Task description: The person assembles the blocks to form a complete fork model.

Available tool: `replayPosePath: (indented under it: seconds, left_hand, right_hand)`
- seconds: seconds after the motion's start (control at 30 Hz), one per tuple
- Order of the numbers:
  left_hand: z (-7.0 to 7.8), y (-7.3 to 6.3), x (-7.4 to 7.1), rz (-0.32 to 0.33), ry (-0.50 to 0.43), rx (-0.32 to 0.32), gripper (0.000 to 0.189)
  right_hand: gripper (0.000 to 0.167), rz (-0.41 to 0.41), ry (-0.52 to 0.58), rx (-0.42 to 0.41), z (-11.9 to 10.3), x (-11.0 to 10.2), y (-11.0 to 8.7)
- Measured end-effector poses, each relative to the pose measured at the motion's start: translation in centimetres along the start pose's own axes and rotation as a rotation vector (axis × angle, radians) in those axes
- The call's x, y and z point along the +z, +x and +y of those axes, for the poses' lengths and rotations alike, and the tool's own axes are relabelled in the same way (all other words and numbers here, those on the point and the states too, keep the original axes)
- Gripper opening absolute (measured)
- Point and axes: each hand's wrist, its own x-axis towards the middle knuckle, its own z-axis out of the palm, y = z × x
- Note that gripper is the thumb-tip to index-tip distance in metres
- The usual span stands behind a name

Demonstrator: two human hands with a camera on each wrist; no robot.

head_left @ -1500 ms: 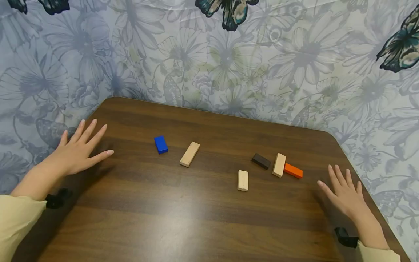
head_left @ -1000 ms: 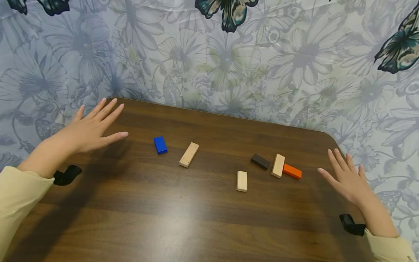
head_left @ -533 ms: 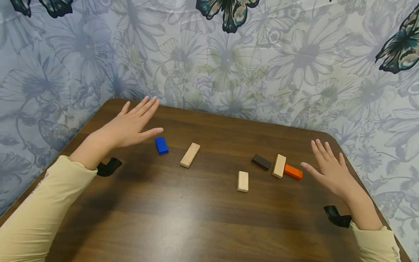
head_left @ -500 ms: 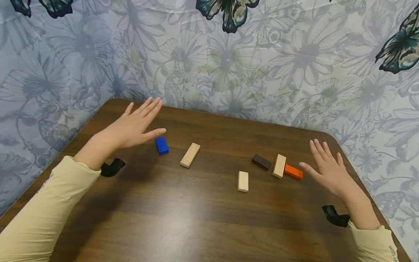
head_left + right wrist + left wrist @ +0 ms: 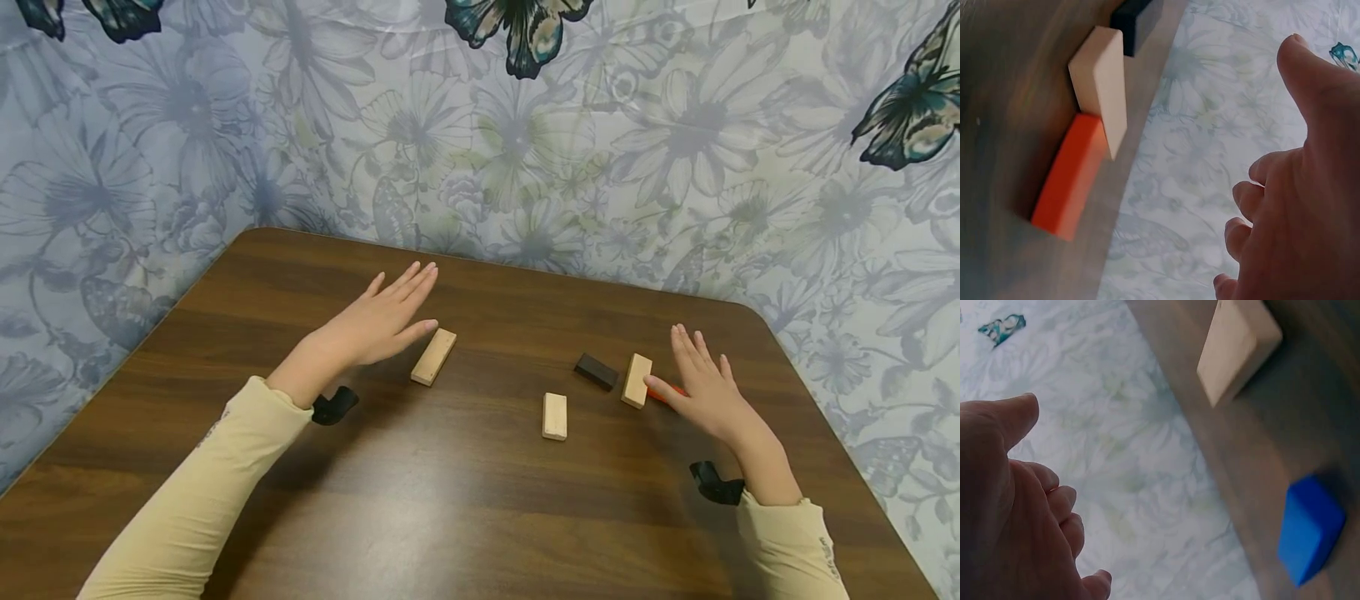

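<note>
My left hand (image 5: 371, 325) hovers over the table with straight fingers and holds nothing. In the head view it hides the blue block, and its thumb tip overlaps the end of a long plain wooden block (image 5: 433, 357). The blue block (image 5: 1311, 528) shows in the left wrist view, apart from the hand. My right hand (image 5: 705, 392), also spread and holding nothing, is above the orange block (image 5: 1069, 178), mostly covering it in the head view. The orange block touches a plain wooden block (image 5: 637, 381). A black block (image 5: 596, 372) lies just left of that one.
A shorter plain wooden block (image 5: 555, 417) lies nearer the front, between the hands. All the blocks rest on a brown wooden table (image 5: 465, 517). Behind the table's far edge hangs a flowered cloth (image 5: 517, 167) with butterflies.
My left hand has moved right, from the table's left edge past the blue block. My right hand has moved left, over the orange block. The blocks have stayed where they were.
</note>
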Motion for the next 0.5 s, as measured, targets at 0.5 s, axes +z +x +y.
replayPosePath:
  seconds: [0.5]
  left_hand:
    - [1.1, 0.1, 5.2, -0.071, -0.061, -0.012, 0.076]
  right_hand:
    - [0.093, -0.041, 0.101, -0.018, 1.1, 2.9, 1.2]
